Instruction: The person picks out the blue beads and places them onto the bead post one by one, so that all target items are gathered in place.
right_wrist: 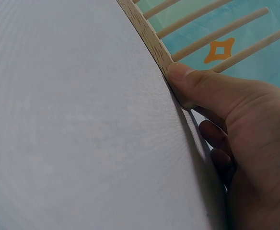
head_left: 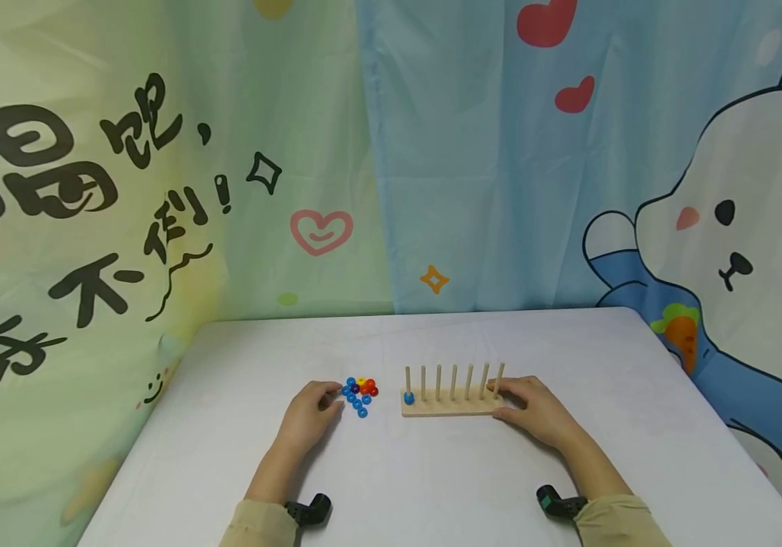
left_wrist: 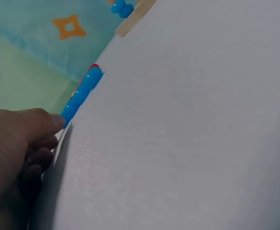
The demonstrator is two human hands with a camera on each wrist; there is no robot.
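Now left hand (head_left: 310, 416) fingertips pinch at beads (head_left: 359, 393), right hand (head_left: 534, 410) grips peg rack (head_left: 448, 403) end w/ thumb; sloppy pick could scatter beads.

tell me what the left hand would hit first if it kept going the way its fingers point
Most likely the pile of beads: the left hand points right and slightly away, fingertips right at the blue ones. The peg board lies beyond them.

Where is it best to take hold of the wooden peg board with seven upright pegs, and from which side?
Probably by the flat base of the wooden peg board, at its right short end, where the right hand already rests with its thumb against the edge. The pegs are thin, and a small blue bead sits on the leftmost one.
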